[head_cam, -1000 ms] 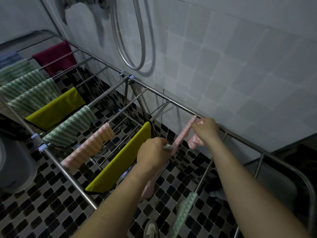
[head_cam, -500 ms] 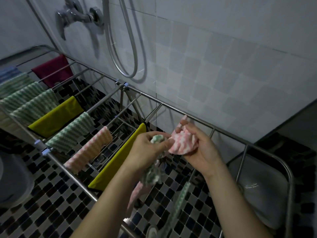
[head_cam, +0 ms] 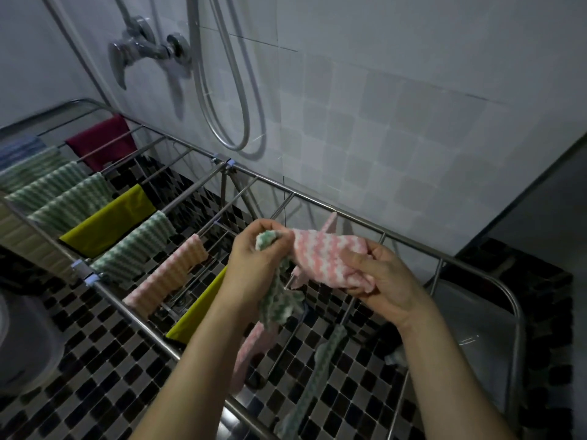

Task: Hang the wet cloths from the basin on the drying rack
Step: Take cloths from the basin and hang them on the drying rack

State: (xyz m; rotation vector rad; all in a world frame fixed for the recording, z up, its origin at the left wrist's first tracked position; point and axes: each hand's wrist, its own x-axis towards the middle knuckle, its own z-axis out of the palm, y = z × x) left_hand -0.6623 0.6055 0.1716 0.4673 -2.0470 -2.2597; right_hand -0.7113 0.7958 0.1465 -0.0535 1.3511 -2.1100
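The right hand (head_cam: 386, 282) is closed around a bunched pink-and-white striped cloth (head_cam: 327, 257), thumb pressed over its right end. The left hand (head_cam: 259, 262) pinches the same cloth's left end between thumb and fingers and also grips a green-and-white striped cloth (head_cam: 276, 296), which hangs down from that fist in a crumpled twist. Both hands are held close together above the right half of the steel drying rack (head_cam: 317, 203), just near of its far rail.

Below the hands, another pink striped cloth (head_cam: 254, 344) hangs from a rail, and to its right a green striped cloth (head_cam: 320, 369) droops over a near rail. A yellow-green cloth (head_cam: 200, 306) hangs just left of the left wrist. Further left on the rack lie a pink-and-orange striped cloth (head_cam: 168, 277), a green striped one (head_cam: 133, 249), a second yellow-green cloth (head_cam: 108, 220), more green striped cloths (head_cam: 60, 192), and a dark red cloth (head_cam: 101, 144) at the far end.

A pale basin (head_cam: 470, 331) sits on the black-and-grey mosaic floor (head_cam: 95, 360) under the rack's right end. On the white tiled wall (head_cam: 381, 106) are a shower mixer tap (head_cam: 146, 52) and a looped metal hose (head_cam: 235, 115).
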